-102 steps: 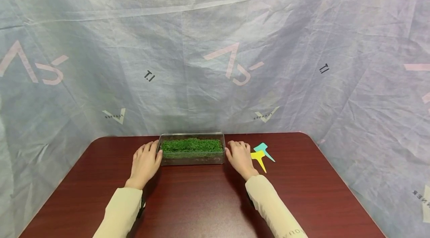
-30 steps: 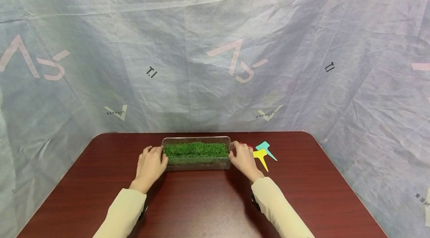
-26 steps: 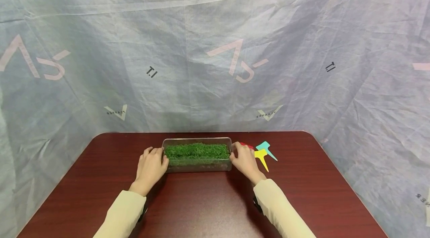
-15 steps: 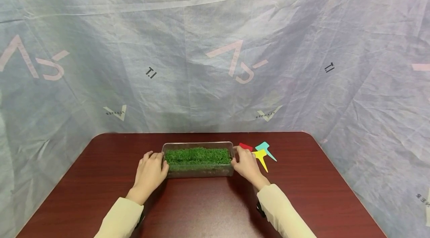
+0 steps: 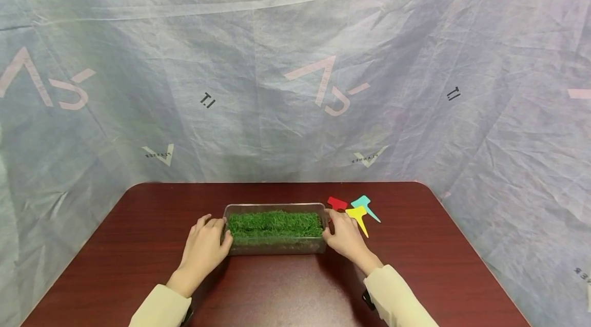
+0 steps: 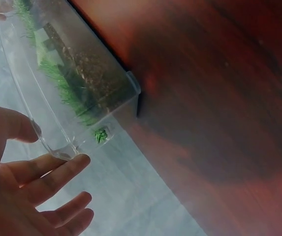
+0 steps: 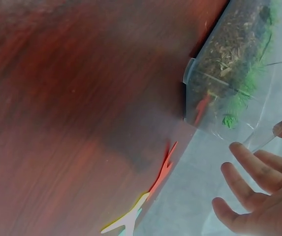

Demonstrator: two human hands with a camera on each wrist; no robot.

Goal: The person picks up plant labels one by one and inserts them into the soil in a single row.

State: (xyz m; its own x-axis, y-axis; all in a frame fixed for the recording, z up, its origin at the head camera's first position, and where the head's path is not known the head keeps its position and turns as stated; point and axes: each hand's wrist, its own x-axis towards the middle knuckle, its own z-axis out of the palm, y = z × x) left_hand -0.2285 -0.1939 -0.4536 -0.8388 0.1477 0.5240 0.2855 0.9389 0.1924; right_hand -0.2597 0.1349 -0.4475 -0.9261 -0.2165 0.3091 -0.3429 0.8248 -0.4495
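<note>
A clear plastic box (image 5: 277, 248) stands on the table in the head view. Green grass (image 5: 274, 223) fills its top, and brown soil (image 6: 94, 73) shows through the wall in the left wrist view. My left hand (image 5: 203, 245) holds the box's left end, thumb at the rim and fingertips against the end wall. At the opposite end, my right hand (image 5: 346, 237) holds the rim between thumb and fingers, its lower fingers (image 7: 227, 209) free of the wall. Just beyond that hand lies a red T-shaped plant label (image 5: 337, 203), partly hidden by it.
A yellow plant label (image 5: 357, 216) and a teal one (image 5: 362, 202) lie to the right of the red one, overlapping. The dark red table (image 5: 438, 265) ends at a grey printed cloth (image 5: 258, 127) behind and at both sides.
Both hands have drawn the grass-filled box toward the person and slightly right. The red label, hidden at first behind the right hand, now shows. The yellow and teal labels stay put.
</note>
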